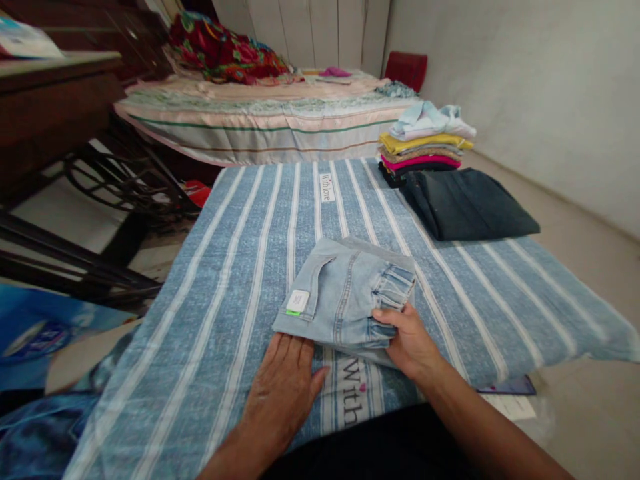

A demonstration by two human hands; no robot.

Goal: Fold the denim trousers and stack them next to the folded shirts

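Folded light-blue jeans (327, 293) lie on the striped cloth in front of me, with a white and green label (297, 302) on their left side and a gathered edge at the right. My right hand (411, 340) grips their near right corner, thumb on top and fingers underneath. Flat beside the near left edge rests my left hand (287, 383), its fingertips tucked under the denim and its thumb spread to the side. The fingertips of both hands are hidden by the jeans.
Blue-and-white striped cloth (240, 260) covers the surface. Dark folded trousers (470, 203) lie at the right, before a stack of folded clothes (423, 147). A bed (280, 123) with a red floral blanket (225, 53) stands behind. A sewing-machine table (55, 100) is at the left.
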